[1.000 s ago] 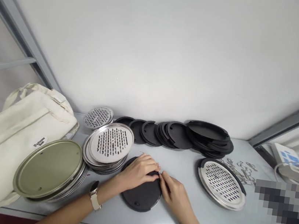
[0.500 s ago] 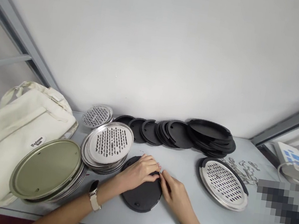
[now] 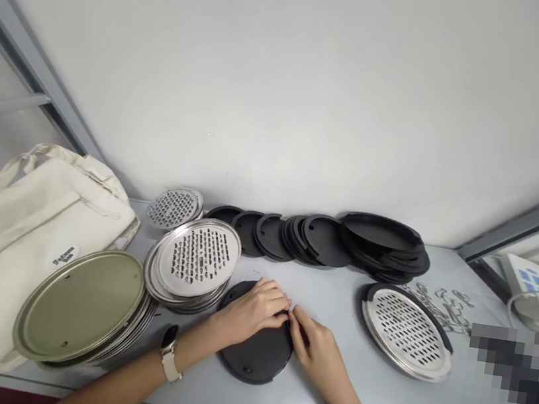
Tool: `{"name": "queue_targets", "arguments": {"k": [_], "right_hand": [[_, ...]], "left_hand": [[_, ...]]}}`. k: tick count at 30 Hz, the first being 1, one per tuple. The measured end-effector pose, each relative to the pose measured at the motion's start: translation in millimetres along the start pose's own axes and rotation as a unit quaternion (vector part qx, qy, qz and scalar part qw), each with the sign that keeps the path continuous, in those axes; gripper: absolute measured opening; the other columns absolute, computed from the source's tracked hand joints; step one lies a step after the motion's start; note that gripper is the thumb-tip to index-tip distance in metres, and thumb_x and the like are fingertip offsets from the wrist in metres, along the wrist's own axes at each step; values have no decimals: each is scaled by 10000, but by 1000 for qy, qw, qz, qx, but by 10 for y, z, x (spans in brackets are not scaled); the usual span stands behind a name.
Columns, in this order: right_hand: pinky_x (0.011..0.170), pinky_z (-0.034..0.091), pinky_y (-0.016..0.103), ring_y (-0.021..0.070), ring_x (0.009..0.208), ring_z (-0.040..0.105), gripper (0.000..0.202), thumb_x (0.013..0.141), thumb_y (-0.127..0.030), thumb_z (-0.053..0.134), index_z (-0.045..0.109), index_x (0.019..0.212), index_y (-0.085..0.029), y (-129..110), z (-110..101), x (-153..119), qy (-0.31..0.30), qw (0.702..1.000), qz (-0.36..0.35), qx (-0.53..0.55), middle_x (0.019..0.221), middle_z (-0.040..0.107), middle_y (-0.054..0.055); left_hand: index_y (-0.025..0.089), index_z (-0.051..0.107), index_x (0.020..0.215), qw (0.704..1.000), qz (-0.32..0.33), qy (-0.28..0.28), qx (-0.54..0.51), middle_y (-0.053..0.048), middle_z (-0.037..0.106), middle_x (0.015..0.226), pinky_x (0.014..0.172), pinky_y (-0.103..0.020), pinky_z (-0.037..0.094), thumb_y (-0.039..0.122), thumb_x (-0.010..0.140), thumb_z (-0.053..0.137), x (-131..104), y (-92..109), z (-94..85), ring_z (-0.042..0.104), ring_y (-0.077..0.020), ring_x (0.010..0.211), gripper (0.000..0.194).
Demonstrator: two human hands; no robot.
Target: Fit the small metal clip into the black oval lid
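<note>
Head view: the hands of one person at work over a grey desk (image 3: 348, 387), close to the middle of its near edge. The left hand (image 3: 254, 310), its wrist bearing a wristwatch (image 3: 169, 352) with a pale strap, lies across a round black disc (image 3: 258, 354), which rests flat on the desk. Its fingers and thumb are bent in at the far right part of the rim; whether they clamp the rim or something smaller cannot be told. The right hand (image 3: 317, 342) meets it there, thumb and forefinger pinched on a small metal piece (image 3: 289, 311), mostly hidden by the fingertips. Toward the near left corner stands a stack of trays topped by an olive-green tray (image 3: 81, 306), against a cream bag (image 3: 30, 222). Between it and the far edge are a stack of perforated silver discs (image 3: 201, 260) and a smaller silver stack (image 3: 173, 208). Along the far edge runs a row of overlapping black discs (image 3: 272, 236), ending at the right in a taller black pile (image 3: 380, 234). Toward the right edge lie a perforated silver plate (image 3: 409, 332) with a partial black rim, loose metal clips (image 3: 452, 309) and, beyond, a white box (image 3: 531, 282).
</note>
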State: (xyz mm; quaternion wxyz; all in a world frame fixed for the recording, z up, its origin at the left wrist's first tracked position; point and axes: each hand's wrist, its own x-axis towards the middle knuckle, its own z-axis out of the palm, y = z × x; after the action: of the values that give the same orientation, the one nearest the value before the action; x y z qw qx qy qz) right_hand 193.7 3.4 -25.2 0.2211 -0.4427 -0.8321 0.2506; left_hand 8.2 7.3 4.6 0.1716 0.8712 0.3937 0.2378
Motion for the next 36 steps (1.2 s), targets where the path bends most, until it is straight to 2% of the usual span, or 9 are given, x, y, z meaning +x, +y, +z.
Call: {"name": "queue_targets", "arguments": {"k": [5,12,19,31,36], "right_hand": [[513,343,231,132,494,506,202,966,-256,332,470,824,-215,1,-3,-3,4,1000,-6,-10,626,571,-14],[532,334,247,140,517,517,200,958,-220,331,513,885,-181,52,39,-20,53,992,-77,-89,616,558,1],[531,314,254,133,512,493,203,959,-206,338,512,860,-170,65,44,-50,81,983,-110,-120,599,534,-3],[541,317,256,133,520,481,200,951,-201,355,491,806,-176,74,36,-74,98,979,-126,-127,596,526,-1],[528,317,254,133,504,479,199,947,-212,353,474,792,-183,60,28,-69,94,982,-112,-122,587,526,-4]], "left_hand": [[142,560,1008,1000,4,-7,5,-35,593,949,889,-323,369,217,909,525,7,6,-1,496,-180,943,130],[140,550,985,1000,13,-9,-2,-38,579,939,881,-315,373,218,921,503,-9,8,1,490,-182,949,112],[146,556,993,1000,18,4,-21,-46,585,948,901,-326,365,231,926,501,-20,11,-13,504,-185,974,121],[158,554,1052,999,24,2,-48,-49,593,989,930,-322,363,228,921,511,-22,38,-51,515,-183,996,155],[155,467,1202,999,11,5,-31,-59,582,1026,932,-326,382,207,910,524,-27,83,-75,507,-183,1002,302]]}}
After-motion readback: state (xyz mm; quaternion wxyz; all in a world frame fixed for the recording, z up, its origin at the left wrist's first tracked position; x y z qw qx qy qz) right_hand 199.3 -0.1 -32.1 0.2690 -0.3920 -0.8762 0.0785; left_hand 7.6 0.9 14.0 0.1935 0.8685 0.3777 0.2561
